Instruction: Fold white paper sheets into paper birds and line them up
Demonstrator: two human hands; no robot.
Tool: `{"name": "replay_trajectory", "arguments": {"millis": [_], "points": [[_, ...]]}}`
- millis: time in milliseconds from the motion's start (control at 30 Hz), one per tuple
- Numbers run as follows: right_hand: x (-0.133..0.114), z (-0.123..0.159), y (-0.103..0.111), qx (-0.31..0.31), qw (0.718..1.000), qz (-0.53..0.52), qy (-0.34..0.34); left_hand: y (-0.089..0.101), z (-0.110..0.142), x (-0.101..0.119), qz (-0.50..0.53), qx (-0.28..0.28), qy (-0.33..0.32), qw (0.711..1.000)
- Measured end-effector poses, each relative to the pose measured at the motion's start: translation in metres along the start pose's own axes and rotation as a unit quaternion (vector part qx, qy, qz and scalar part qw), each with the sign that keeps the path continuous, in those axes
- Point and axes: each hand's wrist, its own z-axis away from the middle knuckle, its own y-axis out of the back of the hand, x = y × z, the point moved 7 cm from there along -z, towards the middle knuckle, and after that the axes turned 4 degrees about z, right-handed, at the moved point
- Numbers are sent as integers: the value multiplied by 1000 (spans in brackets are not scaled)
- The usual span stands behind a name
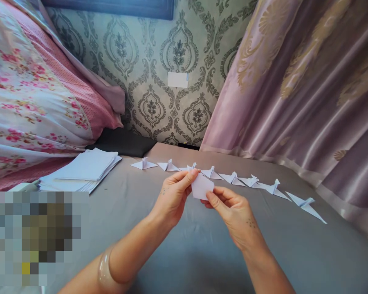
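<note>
A small folded piece of white paper (202,186) is held up between both hands, above the grey surface. My left hand (179,192) pinches its upper left corner between thumb and fingers. At the lower right edge, the thumb and fingers of my right hand (230,208) grip the same paper. Behind the hands stands a row of several white origami birds, among them an origami bird (144,163) at the left end and a larger origami bird (306,204) at the right end. My left hand partly covers one bird in the middle.
A stack of white paper sheets (86,167) lies at the left, in front of a black flat object (122,141). Floral fabric (33,94) hangs at left, and a mauve curtain (282,90) borders the right. Pixelation hides the lower left corner.
</note>
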Motion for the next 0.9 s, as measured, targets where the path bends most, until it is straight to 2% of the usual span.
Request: {"name": "replay_trajectory", "arguments": {"millis": [100,233,367,500,567,700,900], "points": [[-1,2,6,48,999,22,1,2,-3,-4,4,4,15,1000],[-7,6,17,117,991,58,31,-2,-2,-16,-23,-25,46,998],[-5,7,23,156,987,-4,38,-9,5,-29,-56,-52,71,995],[2,2,18,104,992,-76,5,-8,9,-27,-103,-26,49,993],[1,-1,17,78,996,-52,3,-8,9,-21,-156,-18,28,987],[2,-6,25,80,997,-6,3,-9,10,-14,-231,-18,6,973],[6,-8,25,99,995,11,8,-13,8,-18,-184,-55,0,981]]}}
